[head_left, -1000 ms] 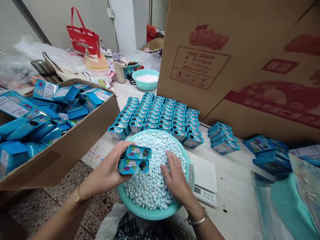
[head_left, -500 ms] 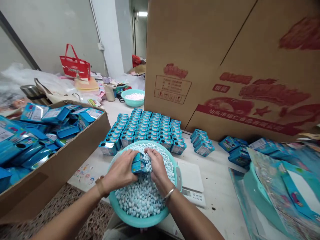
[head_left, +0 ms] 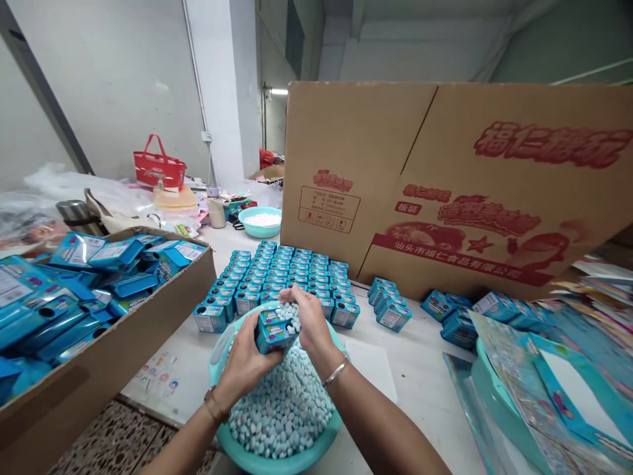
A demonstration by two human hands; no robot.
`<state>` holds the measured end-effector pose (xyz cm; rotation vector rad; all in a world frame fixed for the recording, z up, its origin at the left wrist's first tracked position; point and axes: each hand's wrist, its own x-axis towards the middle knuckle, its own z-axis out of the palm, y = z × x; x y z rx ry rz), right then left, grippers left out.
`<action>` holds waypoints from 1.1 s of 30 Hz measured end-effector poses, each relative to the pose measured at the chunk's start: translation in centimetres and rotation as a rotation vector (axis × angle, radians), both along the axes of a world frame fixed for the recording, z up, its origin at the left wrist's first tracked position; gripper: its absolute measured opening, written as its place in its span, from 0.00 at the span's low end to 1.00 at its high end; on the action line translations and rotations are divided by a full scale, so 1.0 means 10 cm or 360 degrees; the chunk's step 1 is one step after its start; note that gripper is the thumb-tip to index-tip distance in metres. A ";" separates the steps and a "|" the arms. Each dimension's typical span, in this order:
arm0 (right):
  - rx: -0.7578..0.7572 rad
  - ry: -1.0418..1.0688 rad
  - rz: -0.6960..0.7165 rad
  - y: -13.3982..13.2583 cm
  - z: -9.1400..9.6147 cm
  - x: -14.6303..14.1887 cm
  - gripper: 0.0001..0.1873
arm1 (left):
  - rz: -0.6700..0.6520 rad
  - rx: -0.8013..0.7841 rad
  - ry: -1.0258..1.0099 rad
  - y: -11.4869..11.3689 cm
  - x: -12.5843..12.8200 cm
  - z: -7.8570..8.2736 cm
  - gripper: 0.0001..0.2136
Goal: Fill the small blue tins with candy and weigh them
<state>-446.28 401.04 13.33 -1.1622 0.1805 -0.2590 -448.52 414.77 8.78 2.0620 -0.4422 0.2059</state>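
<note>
Above a turquoise basin (head_left: 279, 466) heaped with pale blue pellets (head_left: 281, 412), the left hand (head_left: 250, 356) grips small blue boxes (head_left: 273, 332), seemingly two, side by side. The right hand (head_left: 309, 323) curls around some pellets at the boxes' upper ends. Beyond the basin, rows of similar boxes (head_left: 279, 274) stand on a white table (head_left: 420, 389), before a large cardboard carton (head_left: 356, 145).

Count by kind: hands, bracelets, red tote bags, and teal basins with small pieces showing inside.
Hands: 2 (left hand, right hand)
Bracelets: 2
Red tote bag: 1
Teal basins with pieces showing: 2
Total: 7
</note>
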 end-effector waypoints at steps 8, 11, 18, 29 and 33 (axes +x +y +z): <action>-0.0167 0.0058 0.0117 0.07 -0.01 -0.12 0.29 | -0.0040 -0.0026 0.0160 0.05 0.01 0.04 0.31; -0.0138 0.0027 0.0163 0.04 -0.04 -0.16 0.29 | -0.0070 -0.0005 0.0067 0.06 0.00 0.06 0.30; 0.0041 0.0038 0.0145 -0.17 -0.23 -0.14 0.27 | -0.0180 -0.0020 0.0046 0.20 -0.05 0.01 0.34; -0.0081 -0.0077 -0.0035 0.12 -0.22 -0.30 0.22 | -0.0231 -0.0343 0.0388 0.09 -0.14 0.08 0.36; -0.0122 -0.0110 0.0048 -0.01 -0.16 -0.31 0.21 | -0.0291 -0.0620 0.0715 0.02 -0.15 0.15 0.39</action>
